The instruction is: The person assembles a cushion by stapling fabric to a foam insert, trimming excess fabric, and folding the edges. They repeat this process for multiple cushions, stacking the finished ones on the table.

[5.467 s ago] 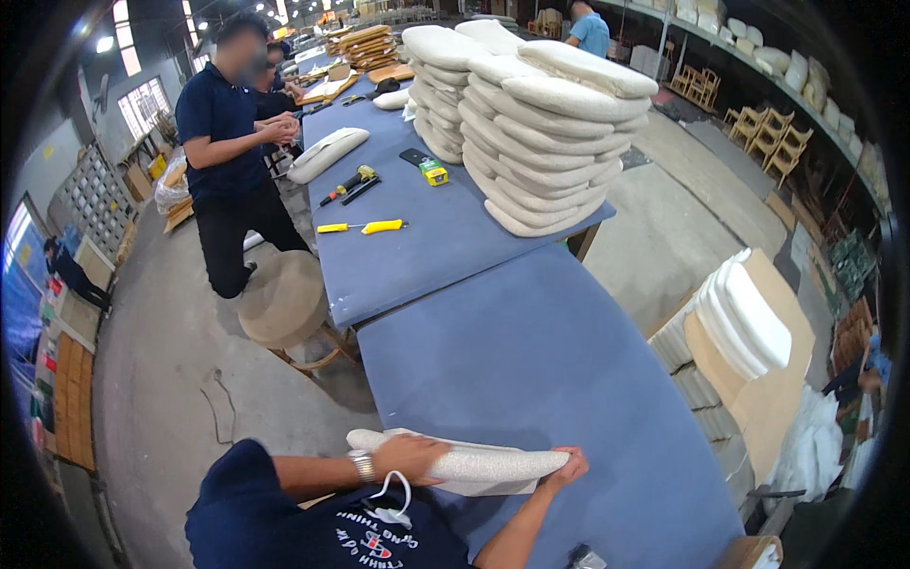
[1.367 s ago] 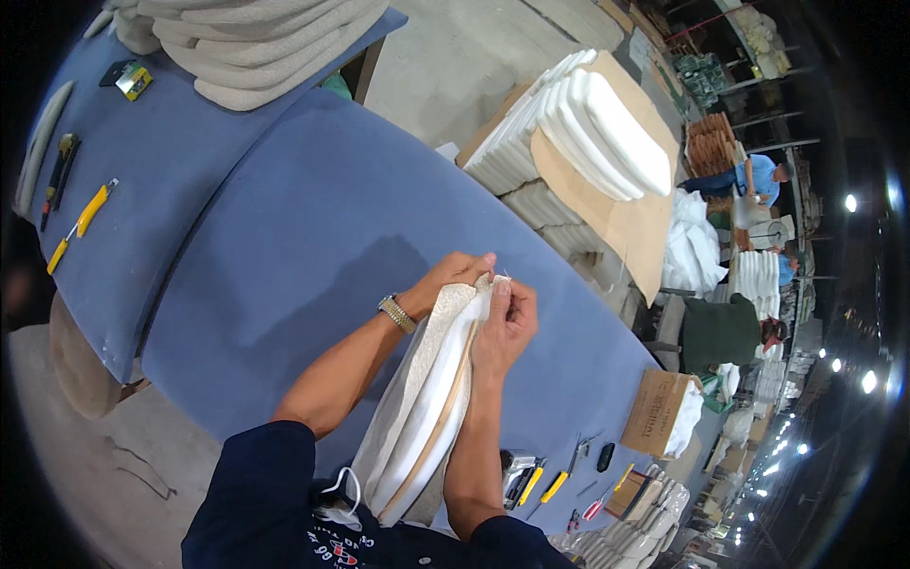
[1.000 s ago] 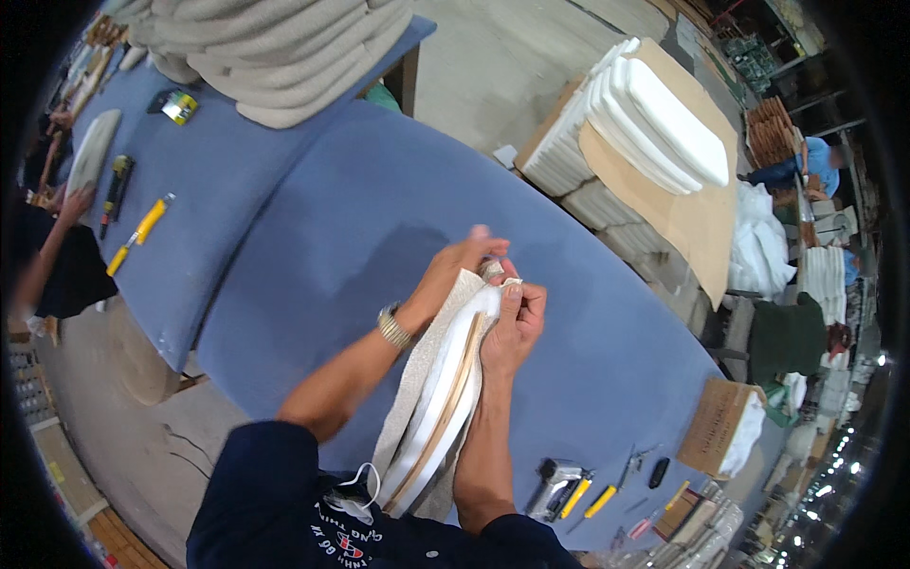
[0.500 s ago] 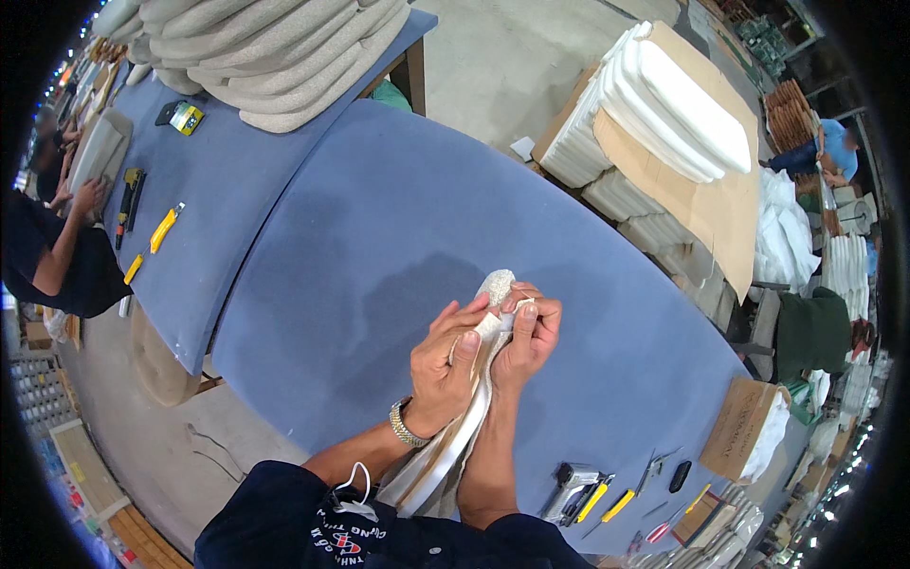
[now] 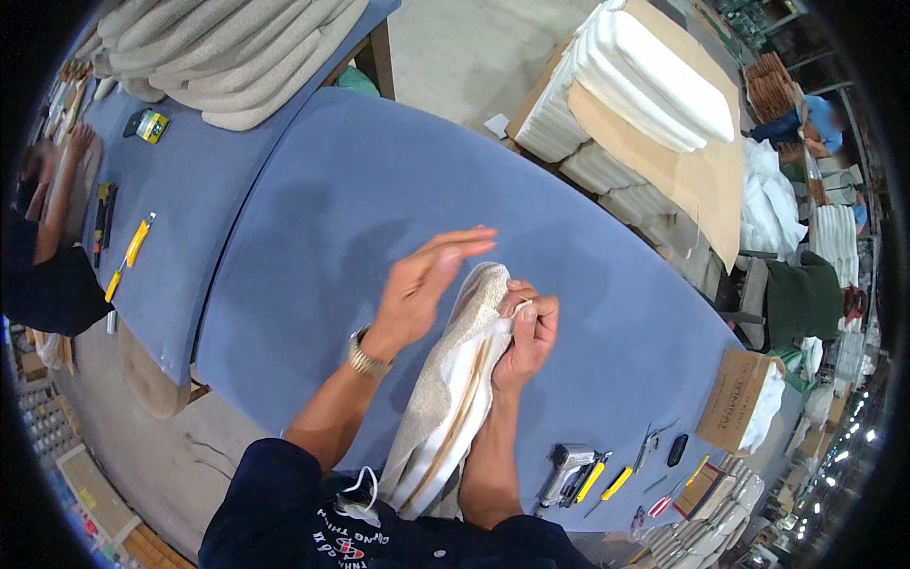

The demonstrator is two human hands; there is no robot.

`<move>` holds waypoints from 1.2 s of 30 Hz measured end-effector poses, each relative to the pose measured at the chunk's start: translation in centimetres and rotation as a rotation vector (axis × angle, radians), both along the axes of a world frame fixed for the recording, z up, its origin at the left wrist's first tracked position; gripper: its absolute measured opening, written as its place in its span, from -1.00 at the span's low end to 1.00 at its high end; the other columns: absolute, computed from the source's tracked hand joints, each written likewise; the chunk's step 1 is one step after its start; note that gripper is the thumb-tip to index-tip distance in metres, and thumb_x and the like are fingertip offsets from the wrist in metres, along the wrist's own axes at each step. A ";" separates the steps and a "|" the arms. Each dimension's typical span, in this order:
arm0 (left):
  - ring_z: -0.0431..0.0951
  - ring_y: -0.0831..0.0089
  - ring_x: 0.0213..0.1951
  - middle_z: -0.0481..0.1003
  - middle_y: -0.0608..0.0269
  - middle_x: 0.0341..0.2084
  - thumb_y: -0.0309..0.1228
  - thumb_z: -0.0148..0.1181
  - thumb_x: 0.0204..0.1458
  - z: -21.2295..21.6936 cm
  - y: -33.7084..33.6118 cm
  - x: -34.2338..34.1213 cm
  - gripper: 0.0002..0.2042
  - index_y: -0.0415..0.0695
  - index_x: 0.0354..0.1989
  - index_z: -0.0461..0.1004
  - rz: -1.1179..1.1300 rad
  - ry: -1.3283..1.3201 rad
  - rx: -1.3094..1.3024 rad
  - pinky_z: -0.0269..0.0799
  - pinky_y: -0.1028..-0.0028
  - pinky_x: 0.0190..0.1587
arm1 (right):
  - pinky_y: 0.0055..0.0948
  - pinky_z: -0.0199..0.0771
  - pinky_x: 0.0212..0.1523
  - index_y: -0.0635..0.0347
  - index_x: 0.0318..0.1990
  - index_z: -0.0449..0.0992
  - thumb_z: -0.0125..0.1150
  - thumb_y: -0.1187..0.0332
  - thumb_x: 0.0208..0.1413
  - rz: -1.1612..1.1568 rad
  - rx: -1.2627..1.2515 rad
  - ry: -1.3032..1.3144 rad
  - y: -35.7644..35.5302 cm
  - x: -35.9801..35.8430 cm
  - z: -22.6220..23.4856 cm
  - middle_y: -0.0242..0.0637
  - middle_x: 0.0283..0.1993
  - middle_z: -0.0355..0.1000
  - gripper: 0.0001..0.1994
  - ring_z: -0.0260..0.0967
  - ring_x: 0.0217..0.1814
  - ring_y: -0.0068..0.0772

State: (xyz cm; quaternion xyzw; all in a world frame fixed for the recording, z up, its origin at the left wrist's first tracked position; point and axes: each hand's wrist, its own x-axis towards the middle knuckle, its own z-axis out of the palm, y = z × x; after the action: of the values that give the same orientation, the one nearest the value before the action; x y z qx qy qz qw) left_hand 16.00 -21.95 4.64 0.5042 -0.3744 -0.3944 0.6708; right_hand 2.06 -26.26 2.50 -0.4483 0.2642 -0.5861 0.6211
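Observation:
A long, narrow cushion (image 5: pixel 434 383) stands on end in front of me, tilted, its lower end against my body. Its beige fabric cover (image 5: pixel 483 284) wraps the top end and left side, while white foam and a thin brown strip show along the uncovered face. My right hand (image 5: pixel 527 343) pinches the edge of the fabric near the top right. To the left of the cushion's top, my left hand (image 5: pixel 417 284), with a metal watch on its wrist, is raised with fingers stretched out. It holds nothing.
On the blue table (image 5: pixel 313 218), a staple gun (image 5: pixel 569 474), yellow cutter (image 5: pixel 618 482) and pliers (image 5: pixel 650 444) lie at the near right. A cardboard box (image 5: pixel 737 402) stands beyond them. Stacked beige cushions (image 5: pixel 227 57) are far left; a co-worker (image 5: pixel 52 256) works at the left table.
My left hand has let go of the cushion's cover and lifted up and left. The fabric now spreads wider on the left side. My right hand keeps its pinch at the top.

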 end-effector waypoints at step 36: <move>0.36 0.29 0.24 0.38 0.16 0.21 -0.51 0.03 0.24 0.2 2.3 -10.9 -0.35 0.04 0.54 0.11 -0.424 -0.323 0.155 0.20 0.33 0.36 | -0.06 0.34 0.27 0.34 0.33 0.26 0.41 0.49 -0.09 -0.373 0.251 1.764 19.6 -37.9 -10.4 0.19 0.20 0.36 -0.25 0.33 0.26 0.20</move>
State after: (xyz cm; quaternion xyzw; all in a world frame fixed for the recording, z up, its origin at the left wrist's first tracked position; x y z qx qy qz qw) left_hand 5.14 -19.67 4.85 0.5207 -0.5422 -0.4680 0.4646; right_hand -35.85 -6.71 -7.88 -0.6131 0.7738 -0.0883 0.1328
